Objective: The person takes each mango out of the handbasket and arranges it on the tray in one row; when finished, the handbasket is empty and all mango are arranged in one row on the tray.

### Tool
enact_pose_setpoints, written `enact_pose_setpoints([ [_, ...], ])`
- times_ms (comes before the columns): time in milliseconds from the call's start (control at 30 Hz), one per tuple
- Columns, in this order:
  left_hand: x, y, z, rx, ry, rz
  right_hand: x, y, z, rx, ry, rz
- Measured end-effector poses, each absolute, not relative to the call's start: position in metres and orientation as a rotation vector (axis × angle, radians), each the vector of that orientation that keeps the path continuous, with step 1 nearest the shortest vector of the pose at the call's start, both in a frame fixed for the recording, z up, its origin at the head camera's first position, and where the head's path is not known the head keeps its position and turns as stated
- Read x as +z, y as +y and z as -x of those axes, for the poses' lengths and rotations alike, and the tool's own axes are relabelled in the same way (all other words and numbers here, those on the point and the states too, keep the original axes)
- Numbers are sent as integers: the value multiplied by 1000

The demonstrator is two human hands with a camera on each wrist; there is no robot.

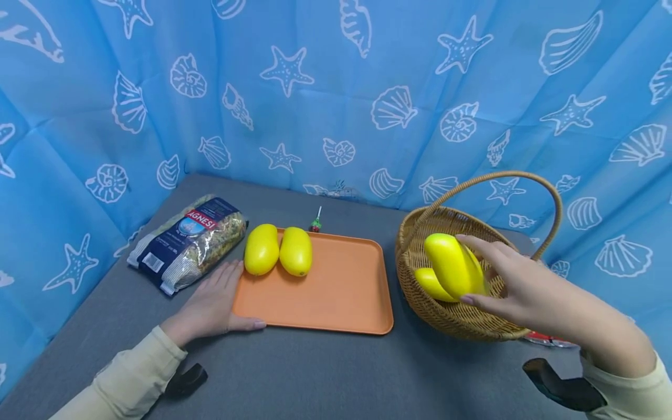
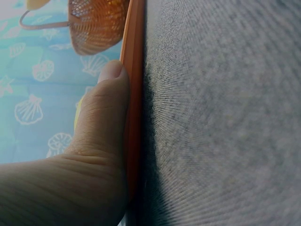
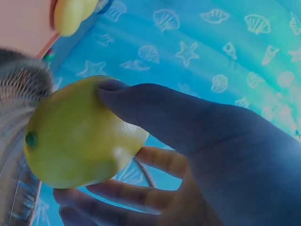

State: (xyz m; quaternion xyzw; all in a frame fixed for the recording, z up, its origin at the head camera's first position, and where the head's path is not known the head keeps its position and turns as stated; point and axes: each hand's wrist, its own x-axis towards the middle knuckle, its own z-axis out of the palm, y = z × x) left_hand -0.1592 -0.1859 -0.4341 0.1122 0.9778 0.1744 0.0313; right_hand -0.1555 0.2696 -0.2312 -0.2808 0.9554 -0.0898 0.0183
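Note:
My right hand (image 1: 517, 286) pinches a yellow mango (image 1: 452, 265) between thumb and fingers, over the wicker basket (image 1: 438, 318). In the right wrist view the mango (image 3: 80, 136) shows a green stem spot. Another yellow mango (image 1: 431, 284) lies in the basket, partly hidden by the held one. My left hand (image 1: 210, 306) rests at the near left corner of an orange tray (image 1: 331, 291), fingers along its side. Seen from the left wrist, the thumb (image 2: 101, 113) lies against the tray's edge. Two yellow mangoes, one left (image 1: 261, 251) and one right (image 1: 296, 252), sit side by side on the tray's far left.
A bag of Agnesi pasta (image 1: 191, 239) lies left of the tray. Behind the tray is a small lollipop (image 1: 316, 223). The basket's tall handle (image 1: 558, 213) arches up, and a red packet (image 1: 548, 338) peeks out beneath its right side. A blue shell-print curtain (image 1: 336, 105) borders the grey table.

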Motion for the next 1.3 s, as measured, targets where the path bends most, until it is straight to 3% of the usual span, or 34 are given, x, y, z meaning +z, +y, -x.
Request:
enact_pose_setpoints([
  [200, -435, -186, 158, 542, 3014, -343, -234, 252, 147, -314, 2995, 999],
  [367, -435, -187, 159, 525, 3013, -337, -240, 231, 141, -391, 3023, 953],
  [733, -435, -185, 159, 518, 3006, -323, -283, 176, 139, -533, 3038, 918],
  [1300, -440, -186, 159, 557, 3030, -355, -333, 124, 165, -558, 3059, 559],
])
